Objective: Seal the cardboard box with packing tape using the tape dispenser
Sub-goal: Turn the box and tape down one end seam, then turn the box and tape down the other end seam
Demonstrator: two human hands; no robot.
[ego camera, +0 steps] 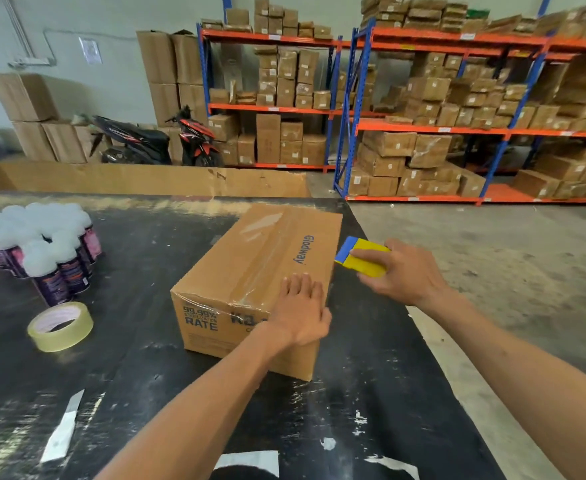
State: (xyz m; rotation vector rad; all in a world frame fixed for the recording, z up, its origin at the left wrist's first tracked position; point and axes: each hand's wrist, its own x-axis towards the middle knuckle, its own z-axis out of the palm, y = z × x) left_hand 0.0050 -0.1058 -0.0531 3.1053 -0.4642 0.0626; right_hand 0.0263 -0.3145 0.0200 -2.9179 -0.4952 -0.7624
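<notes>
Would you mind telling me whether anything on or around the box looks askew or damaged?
Mostly tidy. The clear tape along the cardboard box top seam looks wrinkled at the near edge, where it folds over the front. The black tabletop is scuffed, with torn white tape scraps stuck to it. The spare tape roll lies flat; nothing has spilled.

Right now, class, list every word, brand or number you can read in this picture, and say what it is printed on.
"Glodway": blue print on top of the cardboard box.
"99.99%" and "RATE": near side of the box.
"Ka": near side, cut off by the left hand.
Fine print between "99.99%" and "RATE": blurred.
Spray cans, shelf tags, wall notice: unreadable.
</notes>
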